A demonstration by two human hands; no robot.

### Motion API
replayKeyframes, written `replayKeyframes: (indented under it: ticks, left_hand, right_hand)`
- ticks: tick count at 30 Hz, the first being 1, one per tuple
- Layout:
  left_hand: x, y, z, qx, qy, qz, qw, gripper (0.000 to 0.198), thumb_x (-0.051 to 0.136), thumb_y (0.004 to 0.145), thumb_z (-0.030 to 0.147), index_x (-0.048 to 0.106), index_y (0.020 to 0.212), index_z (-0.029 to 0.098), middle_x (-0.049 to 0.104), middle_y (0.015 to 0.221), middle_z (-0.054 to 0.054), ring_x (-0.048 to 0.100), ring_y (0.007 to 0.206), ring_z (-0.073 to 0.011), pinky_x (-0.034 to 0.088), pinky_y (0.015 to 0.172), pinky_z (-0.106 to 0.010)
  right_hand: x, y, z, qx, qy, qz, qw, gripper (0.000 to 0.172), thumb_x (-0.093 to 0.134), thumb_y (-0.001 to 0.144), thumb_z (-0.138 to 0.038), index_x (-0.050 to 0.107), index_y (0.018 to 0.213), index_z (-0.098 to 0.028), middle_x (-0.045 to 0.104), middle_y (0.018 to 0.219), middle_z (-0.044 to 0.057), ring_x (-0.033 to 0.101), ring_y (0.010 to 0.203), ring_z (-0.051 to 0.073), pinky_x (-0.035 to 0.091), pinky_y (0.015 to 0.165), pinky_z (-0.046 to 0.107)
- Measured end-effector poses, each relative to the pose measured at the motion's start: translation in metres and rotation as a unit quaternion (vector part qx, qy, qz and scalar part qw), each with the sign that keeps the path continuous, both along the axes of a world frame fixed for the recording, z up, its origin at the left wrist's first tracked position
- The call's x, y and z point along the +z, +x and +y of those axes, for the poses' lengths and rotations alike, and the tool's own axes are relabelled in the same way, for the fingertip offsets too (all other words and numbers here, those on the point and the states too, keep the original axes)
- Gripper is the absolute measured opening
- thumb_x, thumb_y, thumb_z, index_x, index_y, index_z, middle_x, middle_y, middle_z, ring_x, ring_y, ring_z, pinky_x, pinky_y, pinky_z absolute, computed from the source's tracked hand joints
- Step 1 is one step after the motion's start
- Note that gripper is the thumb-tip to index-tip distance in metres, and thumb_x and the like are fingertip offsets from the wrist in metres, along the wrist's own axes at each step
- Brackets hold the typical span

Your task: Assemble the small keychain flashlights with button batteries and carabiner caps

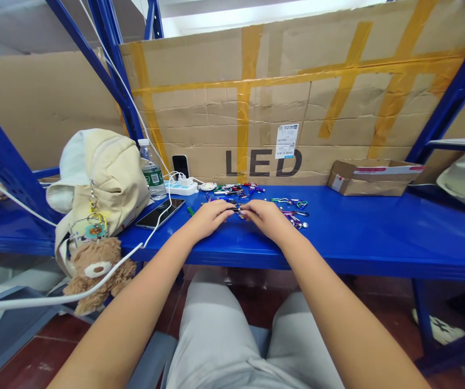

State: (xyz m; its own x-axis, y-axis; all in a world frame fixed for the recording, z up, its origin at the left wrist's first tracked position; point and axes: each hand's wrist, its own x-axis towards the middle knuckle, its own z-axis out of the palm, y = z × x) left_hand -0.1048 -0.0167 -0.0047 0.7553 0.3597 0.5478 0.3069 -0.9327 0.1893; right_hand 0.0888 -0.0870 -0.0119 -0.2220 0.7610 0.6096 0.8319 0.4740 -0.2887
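My left hand [211, 220] and my right hand [268, 219] meet over the blue table, fingertips pinched close together. Between them is a small dark slim piece [236, 209], with something shiny at its right end; its kind is too small to make out. Behind my hands lies a heap of small coloured metal pieces [236, 190], red, blue, green and silver. To the right of my right hand are green and blue carabiner-like clips [293, 202] and a looser group of purple and silver pieces [297, 220]. A green stick-like piece [191, 211] lies left of my left hand.
A phone [161, 214], a water bottle [153, 170], a white power strip [181, 187] and a cream backpack [106, 173] with a teddy bear [100, 270] are on the left. A white cable [94, 287] crosses in front. An open cardboard box [372, 179] stands back right, before a cardboard wall [200, 124].
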Motion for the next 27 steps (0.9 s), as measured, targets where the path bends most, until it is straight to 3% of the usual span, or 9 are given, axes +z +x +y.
replayKeyframes:
  ticks: [12, 19, 27]
  left_hand:
    - [-0.0018, -0.0008, 0.0035, -0.011, 0.013, -0.013, 1.0, 0.03, 0.042, 0.094, 0.031, 0.065, 0.106, 0.016, 0.065, 0.087, -0.006, 0.06, 0.082, -0.0171, 0.047, 0.08, -0.03]
    - [-0.0009, 0.0016, -0.0017, 0.003, -0.071, -0.03, 0.997, 0.033, 0.039, 0.094, 0.033, 0.065, 0.104, 0.016, 0.065, 0.078, -0.002, 0.06, 0.069, -0.0141, 0.048, 0.072, -0.027]
    - [-0.0021, 0.0026, 0.0014, -0.029, 0.013, -0.039, 0.999, 0.028, 0.043, 0.093, 0.029, 0.065, 0.106, 0.016, 0.068, 0.096, -0.007, 0.062, 0.091, -0.0175, 0.048, 0.086, -0.03]
  right_hand:
    - [-0.0026, -0.0052, 0.0009, -0.053, 0.024, -0.066, 0.996, 0.015, 0.049, 0.091, -0.02, 0.063, 0.091, -0.016, 0.069, 0.096, 0.011, 0.064, 0.089, 0.021, 0.046, 0.078, 0.03]
    - [0.0019, -0.0097, -0.0032, -0.048, 0.016, -0.015, 0.999, 0.015, 0.045, 0.092, -0.02, 0.06, 0.09, -0.017, 0.067, 0.09, 0.008, 0.061, 0.084, 0.019, 0.043, 0.075, 0.028]
    - [-0.0016, -0.009, -0.004, -0.027, 0.013, -0.011, 0.999, 0.021, 0.037, 0.095, -0.023, 0.054, 0.084, -0.019, 0.063, 0.085, 0.007, 0.056, 0.079, 0.018, 0.04, 0.072, 0.027]
